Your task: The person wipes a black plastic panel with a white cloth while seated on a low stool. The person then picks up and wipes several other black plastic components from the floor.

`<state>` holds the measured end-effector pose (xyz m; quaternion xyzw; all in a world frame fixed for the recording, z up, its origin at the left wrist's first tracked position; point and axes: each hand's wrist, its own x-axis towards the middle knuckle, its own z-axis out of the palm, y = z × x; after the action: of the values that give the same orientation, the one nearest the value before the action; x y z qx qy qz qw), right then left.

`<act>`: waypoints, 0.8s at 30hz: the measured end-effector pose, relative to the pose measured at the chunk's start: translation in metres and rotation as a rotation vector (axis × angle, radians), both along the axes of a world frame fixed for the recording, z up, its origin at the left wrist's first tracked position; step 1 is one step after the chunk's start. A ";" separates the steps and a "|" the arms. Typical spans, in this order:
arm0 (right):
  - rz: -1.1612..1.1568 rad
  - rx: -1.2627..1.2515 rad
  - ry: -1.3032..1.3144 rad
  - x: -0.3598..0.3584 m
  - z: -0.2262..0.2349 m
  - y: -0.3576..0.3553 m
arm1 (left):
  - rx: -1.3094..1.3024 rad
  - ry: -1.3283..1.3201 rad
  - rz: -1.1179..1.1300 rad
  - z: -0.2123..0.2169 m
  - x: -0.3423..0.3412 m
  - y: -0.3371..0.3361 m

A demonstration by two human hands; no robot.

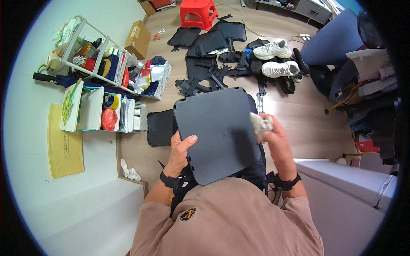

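While the left hand (179, 150) gripped the dark panel's (218, 134) left edge, the right hand (273, 134) — clenched on a cloth (260, 124) — pressed its right edge.

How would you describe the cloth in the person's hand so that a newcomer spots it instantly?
Start at the big dark grey panel held over the person's lap. At its right edge, the right hand grips a crumpled whitish cloth. It is the only pale, soft thing against that panel.

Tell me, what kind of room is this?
Probably a room in a home or small workshop, used for cleaning or fixing things. A wire shelf rack is crammed with supplies, white sneakers sit on the wooden floor, and black plastic parts lie scattered about.
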<state>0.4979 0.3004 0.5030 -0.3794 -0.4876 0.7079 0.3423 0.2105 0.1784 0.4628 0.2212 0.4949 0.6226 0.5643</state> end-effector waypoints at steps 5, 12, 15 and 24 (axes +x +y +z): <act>0.247 0.722 -0.353 -0.075 -0.004 -0.005 | -0.059 -0.130 0.031 -0.034 -0.007 -0.005; 0.401 1.212 -0.420 -0.177 -0.022 0.009 | -0.063 -0.245 0.059 -0.052 -0.018 -0.002; 0.446 1.335 -0.400 -0.208 -0.031 0.011 | -0.140 -0.279 0.124 -0.053 -0.019 0.000; 0.572 1.304 -0.532 -0.231 -0.053 0.021 | -0.115 -0.255 0.145 -0.060 -0.031 -0.009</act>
<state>0.2673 0.3213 0.4503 -0.1170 -0.9527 0.2223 0.1712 0.1792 0.1693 0.4024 0.0714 0.4687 0.6554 0.5880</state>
